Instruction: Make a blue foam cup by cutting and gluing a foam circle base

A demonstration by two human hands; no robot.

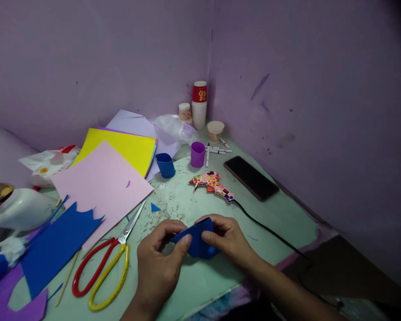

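Between both hands, over the front of the table, is a piece of blue craft foam bent into a curved shape. My left hand pinches its left side, thumb on the near face. On its right side my right hand grips the upper edge, thumb in front and fingers behind. Past the hands lies a flower-patterned hot glue gun with a black cord. A small blue foam cup shape and a purple one stand behind it. Red-and-yellow-handled scissors lie open left of my left hand.
Pink and yellow sheets, a cut blue sheet and purple scraps cover the left side. A phone lies at right. Paper cups, a small tub and markers sit in the corner.
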